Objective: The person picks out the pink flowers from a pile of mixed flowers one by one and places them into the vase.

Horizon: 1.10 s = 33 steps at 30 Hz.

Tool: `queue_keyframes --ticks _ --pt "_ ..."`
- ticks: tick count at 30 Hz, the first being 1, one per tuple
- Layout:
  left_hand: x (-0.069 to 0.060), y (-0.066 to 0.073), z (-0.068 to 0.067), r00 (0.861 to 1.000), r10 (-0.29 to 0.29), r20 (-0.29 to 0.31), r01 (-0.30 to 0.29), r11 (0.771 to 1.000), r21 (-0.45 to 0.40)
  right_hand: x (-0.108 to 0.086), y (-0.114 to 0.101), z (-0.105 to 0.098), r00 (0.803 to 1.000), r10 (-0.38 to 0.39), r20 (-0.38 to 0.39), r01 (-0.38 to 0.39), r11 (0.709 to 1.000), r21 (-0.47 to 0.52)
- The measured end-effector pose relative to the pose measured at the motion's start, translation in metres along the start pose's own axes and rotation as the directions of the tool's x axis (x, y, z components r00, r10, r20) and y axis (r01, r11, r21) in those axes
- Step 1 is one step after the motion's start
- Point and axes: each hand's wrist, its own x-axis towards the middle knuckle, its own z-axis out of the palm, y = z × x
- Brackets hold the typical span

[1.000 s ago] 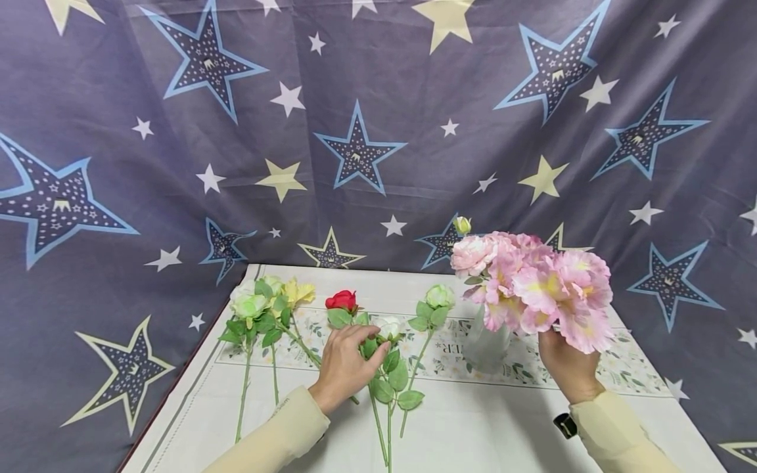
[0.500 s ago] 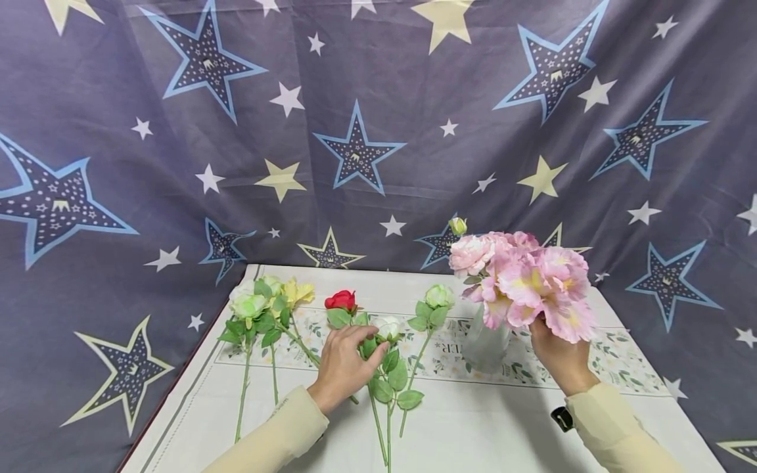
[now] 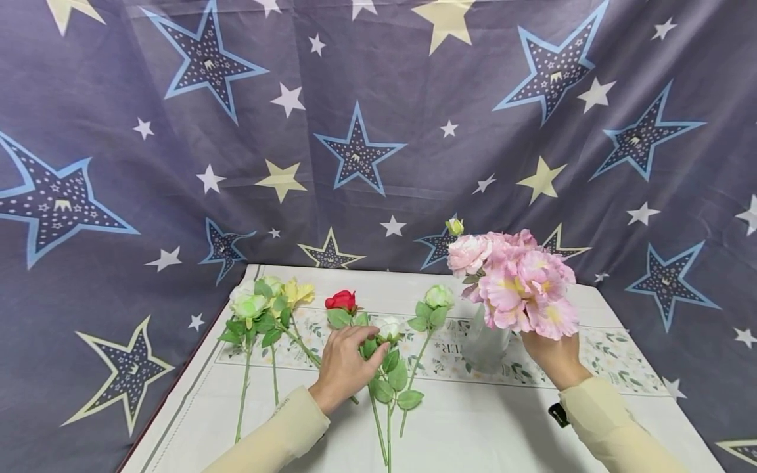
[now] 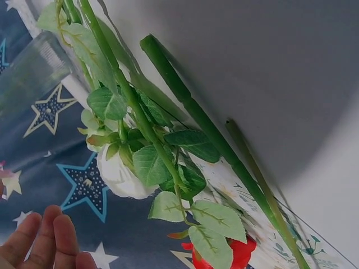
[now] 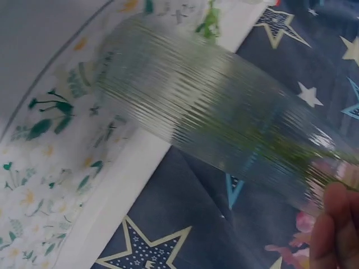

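In the head view my right hand (image 3: 552,358) is under the large pink flower (image 3: 529,292) at the right of the vase, holding it; the petals hide most of its fingers. The right wrist view shows its fingers (image 5: 336,227) close beside the mouth of the clear ribbed vase (image 5: 190,95), with green stems inside. My left hand (image 3: 349,364) is low over the table beside the white rose (image 3: 389,328), with loosely bent fingers. In the left wrist view its fingertips (image 4: 59,232) are apart from the white rose (image 4: 123,174).
A red rose (image 3: 341,301) lies beyond my left hand. A pale green rose (image 3: 439,297) lies left of the vase. Several green-stemmed flowers, including a yellow flower (image 3: 299,292), lie at the left. A star-patterned cloth (image 3: 378,131) hangs behind the white tablecloth (image 3: 467,427).
My right hand has shifted left toward the vase, and the large pink flower has moved left with it. The small bud above the bunch has swung slightly left. My left hand has stayed put.
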Motion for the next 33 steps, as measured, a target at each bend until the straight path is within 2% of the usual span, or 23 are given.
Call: queue_keyframes --ticks 2,4,9,16,19,23,28,30,33 --pt "0.001 0.0 0.0 1.0 0.004 -0.001 -0.004 1.0 0.0 0.0 0.0 0.001 1.0 0.019 0.02 -0.019 1.0 0.013" --pt "0.001 0.0 0.0 1.0 0.005 0.003 -0.005 1.0 -0.002 0.001 -0.001 0.001 0.997 0.068 0.024 -0.07 0.995 0.065" --pt "0.001 0.001 0.0 1.0 0.002 0.005 -0.002 1.0 0.004 0.003 -0.001 0.001 0.992 0.123 0.026 -0.125 0.977 0.173" --pt "-0.001 0.001 -0.001 1.0 -0.004 0.013 0.004 1.0 0.006 -0.003 0.0 0.003 0.987 0.16 0.003 -0.158 0.968 0.193" --pt "0.0 0.0 -0.001 1.0 0.0 0.012 0.0 1.0 0.002 -0.006 -0.001 0.005 0.979 0.2 -0.038 -0.189 0.964 0.189" --pt "-0.001 -0.001 -0.003 1.0 0.003 0.01 -0.003 1.0 0.007 -0.011 -0.002 0.006 0.959 0.255 -0.121 -0.23 0.954 0.192" --pt "-0.002 -0.004 -0.003 1.0 -0.003 0.005 0.003 1.0 0.027 -0.019 -0.003 0.009 0.924 0.303 -0.234 -0.237 0.933 0.271" --pt "-0.003 -0.005 -0.004 1.0 -0.003 0.004 0.003 0.999 0.039 -0.023 -0.002 0.01 0.917 0.296 -0.268 -0.22 0.934 0.28" --pt "-0.003 -0.007 -0.005 1.0 -0.004 0.007 0.004 0.999 0.052 -0.031 0.002 0.013 0.927 0.234 -0.293 -0.162 0.955 0.249"
